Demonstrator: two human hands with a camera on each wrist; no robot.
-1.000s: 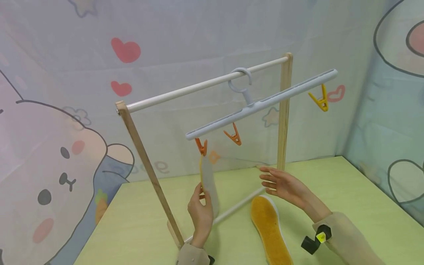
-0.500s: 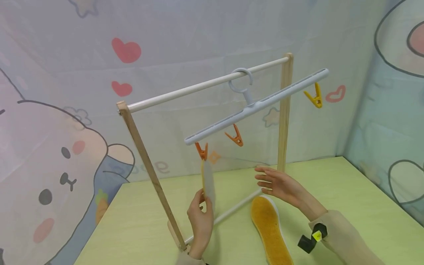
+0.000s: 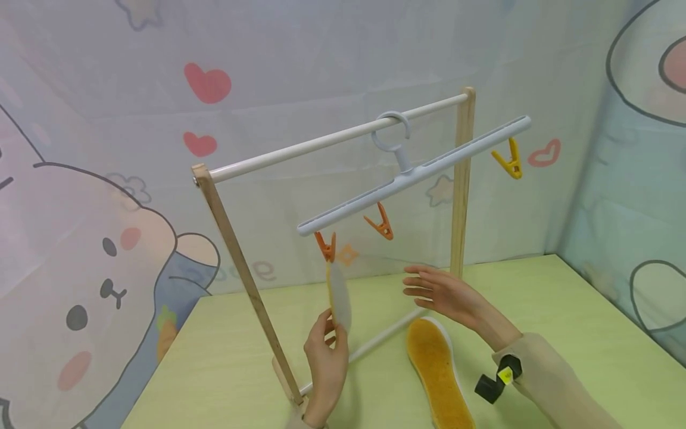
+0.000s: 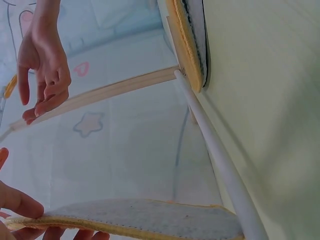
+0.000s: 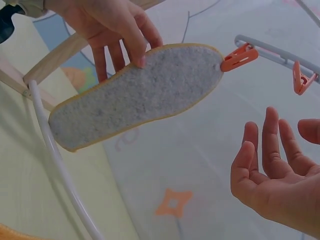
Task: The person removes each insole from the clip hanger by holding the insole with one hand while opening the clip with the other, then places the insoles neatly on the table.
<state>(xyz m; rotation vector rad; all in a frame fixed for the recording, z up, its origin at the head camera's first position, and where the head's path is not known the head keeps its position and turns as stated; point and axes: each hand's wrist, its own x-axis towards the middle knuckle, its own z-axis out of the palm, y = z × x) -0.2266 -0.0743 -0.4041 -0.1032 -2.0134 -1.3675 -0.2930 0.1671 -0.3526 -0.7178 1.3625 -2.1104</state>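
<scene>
Table filling frame bottom. Left hand pinching insole in its fingers, lower centre; right hand hovering, fingers apart. Avoid tugging clip.

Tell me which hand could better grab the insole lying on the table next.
Probably the right hand: it's empty and looks nearer the lying insole, while the left hand grips the clipped insole.

This looks like a small staged corner, though home or studio cannot be told: cartoon-printed cloth hangs behind the fingers and turns a corner to their right, with a pale green tabletop below them.
</scene>
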